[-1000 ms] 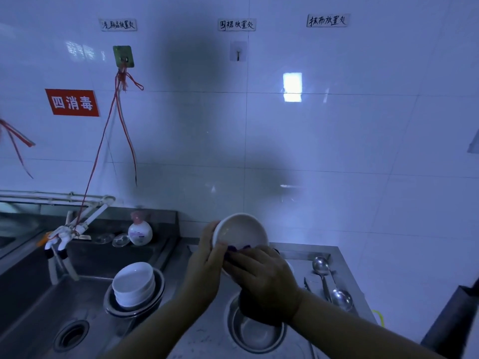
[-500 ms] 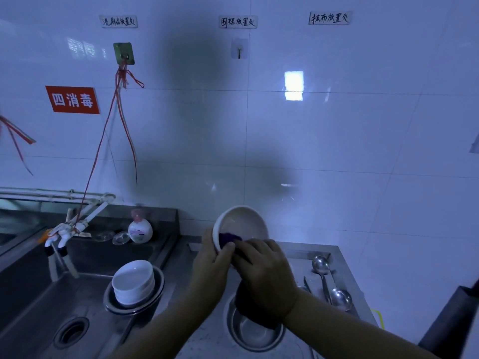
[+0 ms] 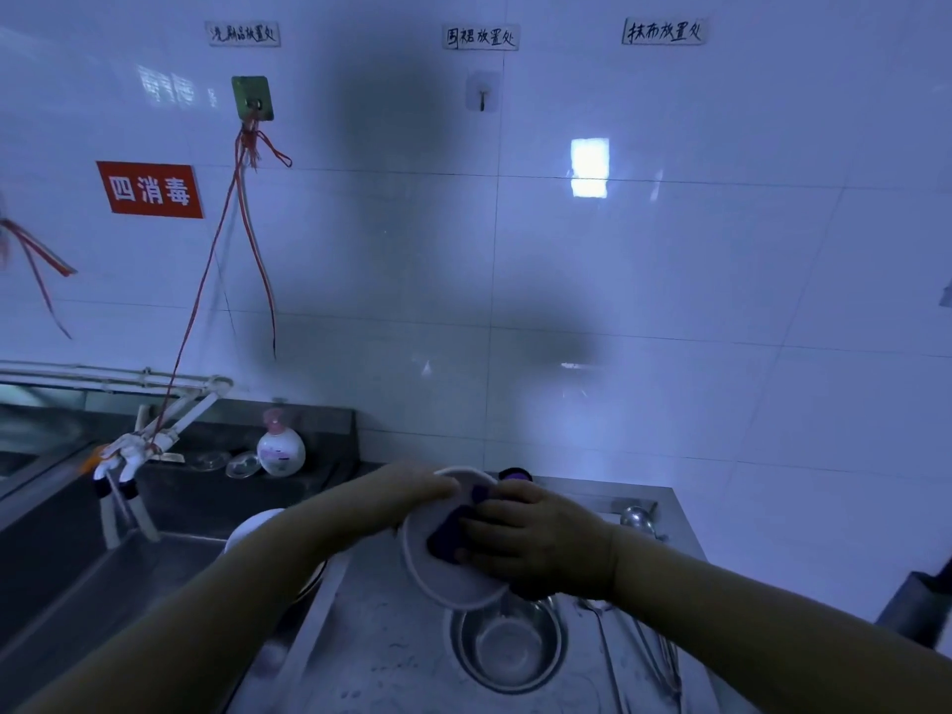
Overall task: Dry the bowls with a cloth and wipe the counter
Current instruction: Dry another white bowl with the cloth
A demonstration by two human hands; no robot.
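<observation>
A white bowl [image 3: 443, 574] is held above the steel counter [image 3: 391, 657], tipped so its inside faces me. My left hand [image 3: 407, 494] grips its upper left rim. My right hand [image 3: 541, 543] presses a dark purple cloth [image 3: 445, 541] into the bowl; part of the cloth sticks out above the far rim. More white bowls [image 3: 247, 530] sit stacked in the sink at the left, mostly hidden behind my left forearm.
A steel bowl [image 3: 507, 646] stands on the counter under my hands. Ladles and utensils [image 3: 639, 523] lie along the counter's right side. A deep sink [image 3: 77, 600] with a tap [image 3: 129, 456] is at the left, with a soap bottle [image 3: 281, 448] on its back ledge.
The bowl has come down and tipped toward me. My right hand with the cloth has moved from the rim into the bowl's inside. The view has tilted slightly.
</observation>
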